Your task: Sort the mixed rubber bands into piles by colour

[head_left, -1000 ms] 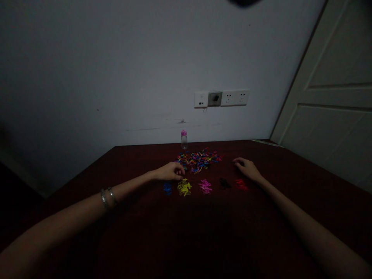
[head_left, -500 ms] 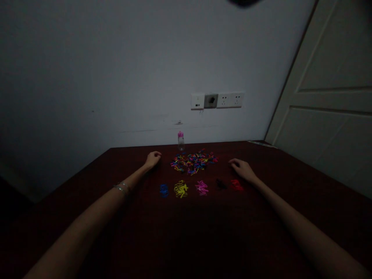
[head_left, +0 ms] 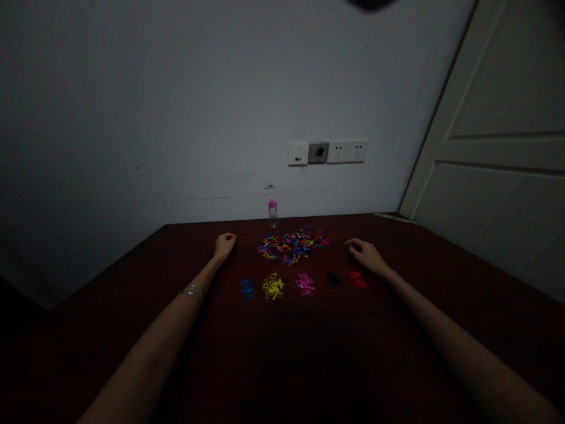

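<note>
My left hand [head_left: 225, 245] rests on the dark red table, left of a mixed heap of small colourful elastic bands [head_left: 293, 244]. Its fingers are loosely bent with nothing visible in them. On the heap's other side my right hand [head_left: 365, 255] lies with thumb and fingers apart, also holding nothing I can see. A row of sorted bands runs nearer to me: a blue pile [head_left: 248, 289], a yellow pile [head_left: 273, 287], a pink pile [head_left: 305, 284], a black pile [head_left: 334, 278] and a red pile [head_left: 357, 280]. The red pile is closest to my right hand.
A clear bottle with a pink top [head_left: 273, 215] stands behind the heap, near the wall. Sockets and switches [head_left: 327, 152] are set in the wall above. A pale flat strip [head_left: 394, 218] lies at the table's back right, beside a white door [head_left: 498, 194]. The room is dim.
My left hand has shifted a little to the left and slightly down, away from the heap. My right hand and the bands stay about where they were; the view has turned slightly.
</note>
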Available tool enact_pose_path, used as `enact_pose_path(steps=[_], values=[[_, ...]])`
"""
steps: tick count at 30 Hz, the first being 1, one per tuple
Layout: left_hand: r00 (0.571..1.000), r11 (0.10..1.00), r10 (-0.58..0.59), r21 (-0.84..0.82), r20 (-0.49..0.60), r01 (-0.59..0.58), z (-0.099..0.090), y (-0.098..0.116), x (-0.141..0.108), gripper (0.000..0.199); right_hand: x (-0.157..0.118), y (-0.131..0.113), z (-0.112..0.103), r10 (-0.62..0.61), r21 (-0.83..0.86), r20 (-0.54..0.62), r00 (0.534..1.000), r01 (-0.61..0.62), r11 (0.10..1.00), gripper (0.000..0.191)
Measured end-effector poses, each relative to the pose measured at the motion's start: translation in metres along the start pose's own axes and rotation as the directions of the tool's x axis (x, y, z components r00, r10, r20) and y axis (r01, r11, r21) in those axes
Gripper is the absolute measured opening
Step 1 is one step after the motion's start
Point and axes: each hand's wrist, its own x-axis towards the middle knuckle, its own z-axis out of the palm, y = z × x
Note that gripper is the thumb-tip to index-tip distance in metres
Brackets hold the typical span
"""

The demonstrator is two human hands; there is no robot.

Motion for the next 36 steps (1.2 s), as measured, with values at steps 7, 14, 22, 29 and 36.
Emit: enact_pose_path(steps=[7, 14, 22, 29, 36], values=[[1.000, 1.000, 0.027, -0.016, 0.016, -0.027, -0.002, 0.005, -0.006, 0.017, 0.011, -0.031, 0.002, -0.124, -0.010, 0.184, 0.975, 0.128, 0.992, 0.027], [0.999, 0.998, 0.037, -0.055, 0.028, -0.035, 0.002, -0.001, -0.002, 0.017, 0.024, -0.060, 0.013, -0.009, -0.292, 0.307, 0.952, 0.103, 0.951, 0.030], [0.997, 0.998, 0.063, -0.026, 0.044, -0.061, 0.006, -0.009, 0.002, 0.019, 0.030, -0.068, 0.018, 0.078, -0.470, 0.329, 0.941, 0.091, 0.878, 0.031], [0.998, 0.998, 0.056, -0.025, 0.040, -0.055, 0.006, -0.006, -0.001, 0.020, 0.027, -0.080, 0.011, 0.052, -0.465, 0.300, 0.953, 0.098, 0.880, 0.030], [0.996, 0.998, 0.067, -0.010, 0.059, -0.066, 0.005, -0.001, -0.003, 0.020, 0.016, -0.150, 0.021, -0.216, -0.275, 0.344, 0.914, 0.318, 0.907, 0.024]])
